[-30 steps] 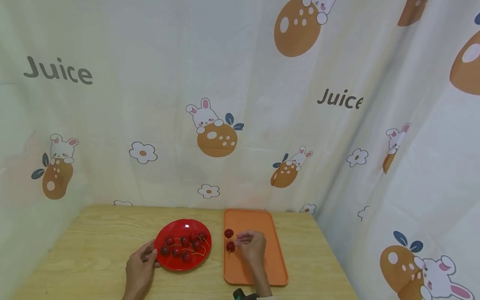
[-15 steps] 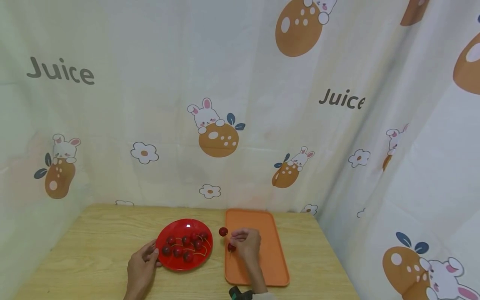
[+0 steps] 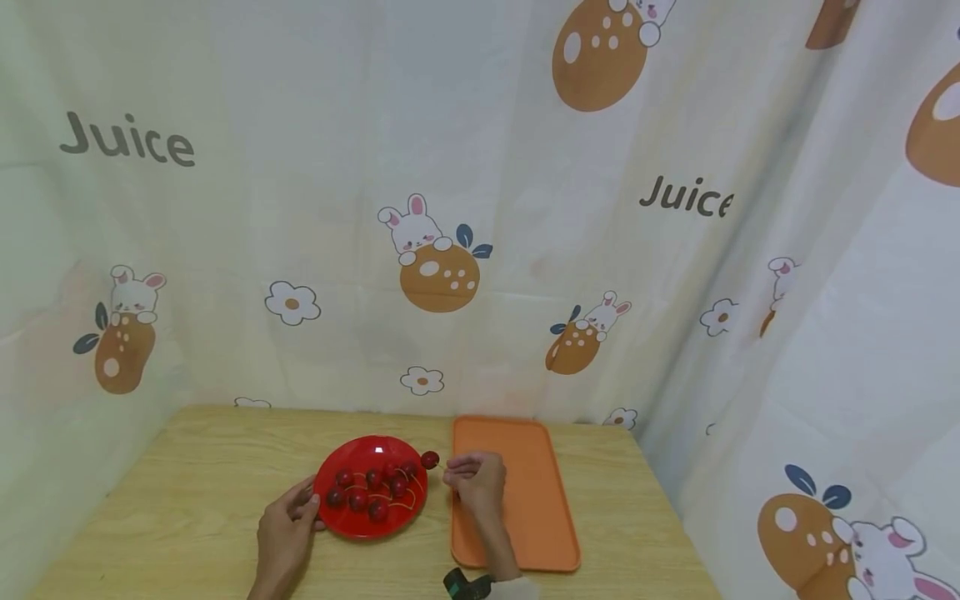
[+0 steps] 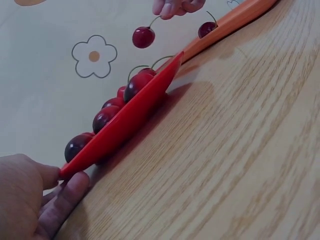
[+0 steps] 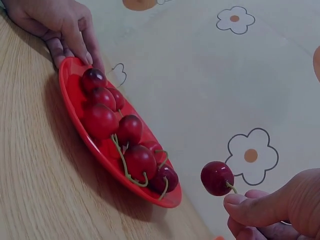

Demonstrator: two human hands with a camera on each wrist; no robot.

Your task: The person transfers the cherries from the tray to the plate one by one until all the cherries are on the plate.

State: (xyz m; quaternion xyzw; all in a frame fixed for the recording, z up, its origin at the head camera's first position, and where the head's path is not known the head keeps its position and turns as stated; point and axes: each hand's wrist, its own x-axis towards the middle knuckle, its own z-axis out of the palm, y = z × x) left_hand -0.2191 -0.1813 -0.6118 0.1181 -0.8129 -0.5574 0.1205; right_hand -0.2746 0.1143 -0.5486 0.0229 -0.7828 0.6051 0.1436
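My left hand (image 3: 285, 532) grips the left rim of a red plate (image 3: 358, 454), thumb above and fingers beneath. Several dark red cherries (image 5: 101, 121) with green stems lie on it. Between thumb and fingers, my right hand (image 3: 482, 485) pinches one cherry (image 5: 216, 178) by its stem; in the head view this cherry overlaps the plate's right edge, and in the left wrist view it hangs in the air past the far rim. Another cherry (image 4: 207, 29) sits on the orange tray (image 3: 528, 500), hidden behind my right hand in the head view.
The plate and tray lie side by side on a light wooden table (image 3: 187, 483), with a narrow gap between them. A printed curtain (image 3: 337, 167) hangs behind the table and along its sides. A dark strap with a small device (image 3: 467, 583) is on my right wrist.
My right hand has lifted one cherry by its stem and carried it left, from over the tray to the plate's right edge. The left hand keeps its hold on the plate.
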